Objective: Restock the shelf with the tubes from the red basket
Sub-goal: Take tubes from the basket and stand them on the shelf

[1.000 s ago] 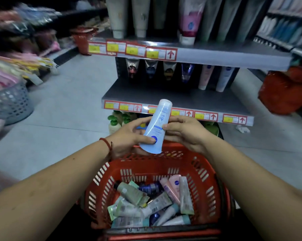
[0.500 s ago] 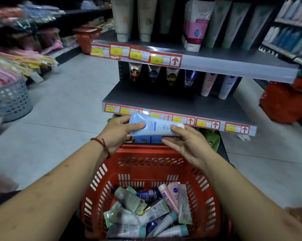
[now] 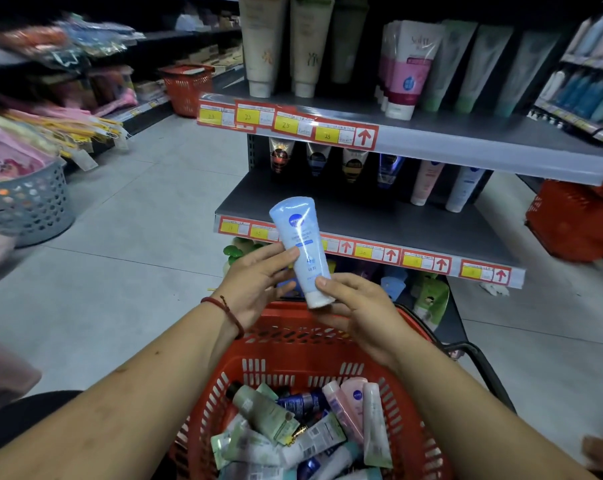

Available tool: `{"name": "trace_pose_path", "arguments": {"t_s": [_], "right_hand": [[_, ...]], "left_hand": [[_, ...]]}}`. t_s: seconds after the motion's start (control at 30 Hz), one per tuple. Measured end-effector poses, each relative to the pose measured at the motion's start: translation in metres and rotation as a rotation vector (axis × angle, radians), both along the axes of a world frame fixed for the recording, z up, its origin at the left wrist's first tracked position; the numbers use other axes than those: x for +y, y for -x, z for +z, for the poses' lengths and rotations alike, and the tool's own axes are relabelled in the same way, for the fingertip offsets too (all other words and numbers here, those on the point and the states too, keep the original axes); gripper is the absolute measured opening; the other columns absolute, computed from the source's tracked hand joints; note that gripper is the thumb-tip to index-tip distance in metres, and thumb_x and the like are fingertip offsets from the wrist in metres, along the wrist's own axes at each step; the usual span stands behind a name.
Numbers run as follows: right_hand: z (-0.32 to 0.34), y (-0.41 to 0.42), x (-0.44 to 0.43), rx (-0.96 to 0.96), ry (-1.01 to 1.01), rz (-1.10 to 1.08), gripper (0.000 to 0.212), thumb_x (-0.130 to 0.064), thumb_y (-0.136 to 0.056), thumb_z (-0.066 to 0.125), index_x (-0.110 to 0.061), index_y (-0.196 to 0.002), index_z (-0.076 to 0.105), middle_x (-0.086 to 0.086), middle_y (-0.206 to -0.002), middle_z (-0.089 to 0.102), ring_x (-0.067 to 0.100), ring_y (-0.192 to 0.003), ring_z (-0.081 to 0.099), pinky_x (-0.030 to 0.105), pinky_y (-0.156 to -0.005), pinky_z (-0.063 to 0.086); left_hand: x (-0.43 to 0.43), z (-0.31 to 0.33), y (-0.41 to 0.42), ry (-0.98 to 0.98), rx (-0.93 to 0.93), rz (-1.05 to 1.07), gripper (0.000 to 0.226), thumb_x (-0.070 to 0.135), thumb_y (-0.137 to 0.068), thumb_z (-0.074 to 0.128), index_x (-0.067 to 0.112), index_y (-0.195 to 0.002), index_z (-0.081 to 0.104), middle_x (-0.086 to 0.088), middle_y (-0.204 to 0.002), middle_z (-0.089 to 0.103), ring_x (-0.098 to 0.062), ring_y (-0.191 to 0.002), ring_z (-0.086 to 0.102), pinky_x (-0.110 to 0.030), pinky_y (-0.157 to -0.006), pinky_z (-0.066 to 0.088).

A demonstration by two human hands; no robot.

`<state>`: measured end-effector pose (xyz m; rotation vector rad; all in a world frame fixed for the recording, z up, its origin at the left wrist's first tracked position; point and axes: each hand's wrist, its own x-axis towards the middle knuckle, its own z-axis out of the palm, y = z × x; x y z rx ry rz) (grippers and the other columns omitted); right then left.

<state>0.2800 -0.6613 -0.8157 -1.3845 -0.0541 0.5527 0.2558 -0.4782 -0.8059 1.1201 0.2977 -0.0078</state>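
I hold a light blue tube upright with its white cap down, just above the far rim of the red basket. My left hand grips its left side at mid height. My right hand pinches the cap end from the right. Several more tubes lie piled in the basket below my forearms. Behind the held tube is the grey middle shelf, where a row of tubes stands at the back.
An upper shelf carries larger tubes. A grey basket stands on the floor at left. Other red baskets stand far left and at right. The basket's black handle hangs at right.
The tube has been turned in my hands, from crimped end down, through lying sideways, to standing cap down. Both hands stayed on it, and it rose slightly toward the middle shelf.
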Motion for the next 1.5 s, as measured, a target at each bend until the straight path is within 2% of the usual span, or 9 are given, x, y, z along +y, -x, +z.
{"name": "trace_pose_path", "arguments": {"t_s": [0.1,0.2,0.37,0.67,0.9,1.17,1.27,1.37,1.5], "right_hand": [[0.004,0.003,0.003,-0.142,0.057,-0.017,0.034,-0.018,-0.090,0.073,-0.015,-0.122,0.066,0.008,-0.110,0.075,0.027,-0.099,0.074,0.049,-0.087,0.060],[0.008,0.004,0.005,-0.195,0.061,-0.034,0.032,-0.018,-0.092,0.070,-0.013,-0.123,0.066,0.006,-0.107,0.076,0.024,-0.098,0.074,0.047,-0.088,0.060],[0.007,0.004,0.003,-0.164,0.014,-0.059,0.030,-0.018,-0.093,0.069,-0.012,-0.122,0.065,0.009,-0.108,0.076,0.027,-0.101,0.074,0.051,-0.089,0.059],[0.016,0.001,-0.010,-0.132,-0.041,0.043,0.030,-0.017,-0.104,0.050,-0.011,-0.132,0.061,0.007,-0.119,0.073,0.024,-0.111,0.070,0.048,-0.097,0.056],[0.017,0.000,-0.016,-0.338,0.167,-0.016,0.028,-0.019,-0.096,0.065,-0.021,-0.124,0.069,-0.003,-0.111,0.075,0.016,-0.103,0.072,0.044,-0.093,0.058],[0.051,-0.026,-0.045,-0.396,0.138,-0.181,0.025,-0.006,-0.091,0.069,-0.012,-0.115,0.071,0.005,-0.104,0.077,0.026,-0.100,0.073,0.049,-0.089,0.059],[0.073,-0.040,-0.068,-0.401,0.107,-0.242,0.022,-0.002,-0.091,0.068,-0.010,-0.111,0.071,0.008,-0.102,0.078,0.030,-0.100,0.073,0.045,-0.087,0.060],[0.100,-0.055,-0.094,-0.442,0.117,-0.283,0.023,-0.003,-0.090,0.069,-0.010,-0.112,0.071,0.006,-0.102,0.078,0.028,-0.099,0.074,0.046,-0.088,0.060],[0.137,-0.073,-0.131,-0.492,0.157,-0.289,0.028,-0.010,-0.091,0.071,-0.014,-0.119,0.070,0.000,-0.105,0.077,0.018,-0.099,0.074,0.042,-0.090,0.060]], "left_hand": [[-0.004,-0.003,0.001,-0.050,-0.020,-0.041,0.033,0.016,-0.089,0.071,0.009,-0.121,0.068,-0.012,-0.114,0.075,-0.022,-0.101,0.071,-0.035,-0.087,0.057],[-0.011,-0.006,0.003,-0.073,-0.042,-0.062,0.034,0.017,-0.091,0.069,0.007,-0.123,0.067,-0.014,-0.116,0.073,-0.025,-0.103,0.070,-0.035,-0.085,0.059],[-0.013,-0.003,0.008,-0.093,-0.074,-0.069,0.039,0.010,-0.087,0.072,0.006,-0.125,0.064,-0.014,-0.115,0.074,-0.028,-0.105,0.072,-0.030,-0.078,0.060],[-0.019,0.003,0.018,-0.140,-0.143,-0.066,0.044,-0.001,-0.087,0.069,0.006,-0.131,0.062,-0.013,-0.119,0.073,-0.029,-0.111,0.070,-0.041,-0.092,0.059],[-0.026,0.006,0.020,-0.198,-0.151,-0.048,0.045,0.002,-0.083,0.073,0.008,-0.127,0.065,-0.010,-0.115,0.074,-0.027,-0.107,0.072,-0.041,-0.090,0.059],[-0.059,0.045,-0.015,-0.175,-0.183,-0.056,0.039,-0.002,-0.081,0.074,0.004,-0.118,0.068,-0.011,-0.110,0.076,-0.027,-0.102,0.073,-0.037,-0.087,0.061],[-0.085,0.069,-0.038,-0.196,-0.227,-0.083,0.036,-0.005,-0.081,0.073,0.004,-0.116,0.069,-0.013,-0.107,0.076,-0.027,-0.100,0.074,-0.032,-0.081,0.062],[-0.110,0.099,-0.058,-0.212,-0.266,-0.124,0.036,-0.006,-0.082,0.072,0.004,-0.116,0.070,-0.012,-0.105,0.077,-0.025,-0.098,0.074,-0.027,-0.077,0.061],[-0.138,0.136,-0.084,-0.214,-0.315,-0.191,0.033,-0.004,-0.083,0.071,0.005,-0.115,0.070,-0.011,-0.105,0.077,-0.024,-0.099,0.074,-0.030,-0.080,0.062]]}}
